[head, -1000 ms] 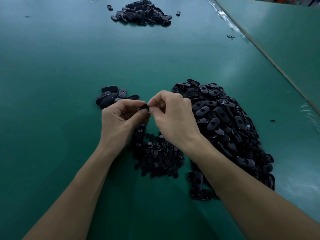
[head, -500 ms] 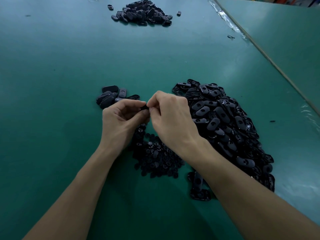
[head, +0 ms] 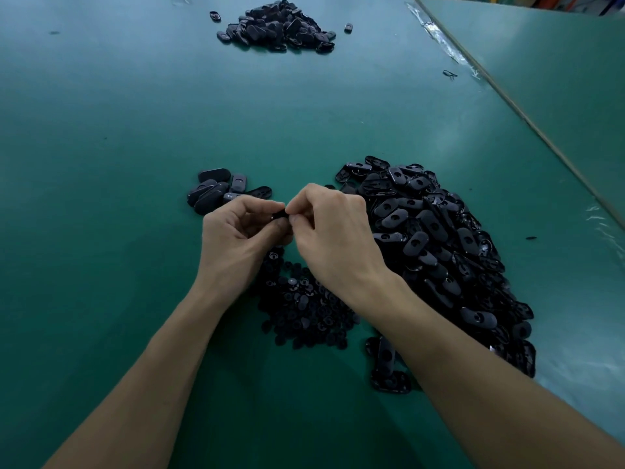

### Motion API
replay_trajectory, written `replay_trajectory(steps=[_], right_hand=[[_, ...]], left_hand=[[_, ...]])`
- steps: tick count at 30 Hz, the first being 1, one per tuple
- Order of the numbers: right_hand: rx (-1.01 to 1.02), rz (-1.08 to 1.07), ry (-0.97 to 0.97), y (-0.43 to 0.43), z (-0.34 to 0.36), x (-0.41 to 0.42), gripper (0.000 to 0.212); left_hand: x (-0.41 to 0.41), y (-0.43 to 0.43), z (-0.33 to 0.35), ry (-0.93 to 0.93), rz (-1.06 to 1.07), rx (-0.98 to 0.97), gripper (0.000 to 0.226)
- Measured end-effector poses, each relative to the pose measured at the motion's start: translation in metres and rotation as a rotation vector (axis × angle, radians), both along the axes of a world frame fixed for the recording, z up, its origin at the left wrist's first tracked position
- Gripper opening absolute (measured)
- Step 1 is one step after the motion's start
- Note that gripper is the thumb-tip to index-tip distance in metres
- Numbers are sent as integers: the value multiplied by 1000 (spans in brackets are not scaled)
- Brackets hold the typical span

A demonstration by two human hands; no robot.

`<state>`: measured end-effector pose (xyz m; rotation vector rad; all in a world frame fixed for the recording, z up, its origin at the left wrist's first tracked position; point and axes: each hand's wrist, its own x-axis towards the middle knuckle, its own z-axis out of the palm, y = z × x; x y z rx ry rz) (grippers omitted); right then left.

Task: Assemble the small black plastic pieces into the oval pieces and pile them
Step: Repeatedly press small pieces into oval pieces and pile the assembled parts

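Dim, cool teal cast. Green table (head: 101,164) darkest at left and near edge, paler sheen at right, past heap of oval pieces (head: 439,238). Glints on glossy plastic there. Below wrists, small pieces (head: 304,313) sink into shadow. Pinched between left hand (head: 236,238) and right hand (head: 334,238), black piece (head: 279,216) reads as dark blob. White glare on clear film (head: 608,228), right edge. Slightly soft: far pile (head: 277,27). Hands sharp. Forearms stretch wide toward bottom corners.

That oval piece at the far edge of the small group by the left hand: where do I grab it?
Pinch the oval piece across its narrow width, on the two long edges, coming from above. It lies about flat on the table, long axis left-right; its far edge looks free, its near edge is against neighbouring pieces.
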<state>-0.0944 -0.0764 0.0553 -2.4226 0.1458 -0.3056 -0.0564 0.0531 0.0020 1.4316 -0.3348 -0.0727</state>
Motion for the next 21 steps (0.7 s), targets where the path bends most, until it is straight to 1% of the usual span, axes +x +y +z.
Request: replay_trajectory(steps=[5,9,11,16,19,21], right_hand=[[-10,3,4,1,4,-1,16],[-112,36,22,6,8,-5,19],[-132,55,40,8,9,-5,19],[-59,103,91,6,11,-2,23],[-36,80,30,-1,12,1,24],[-66,68,35,-6,13,3,28]], left_hand=[[1,1,-2,1,14,13,20],[2,1,-4,-31,60,58,20],[3,1,-5,-41,89,74,19],[6,3,-5,-45,128,113,23],[6,2,-5,-3,111,96,24],[5,1,-4,24,85,59,23]])
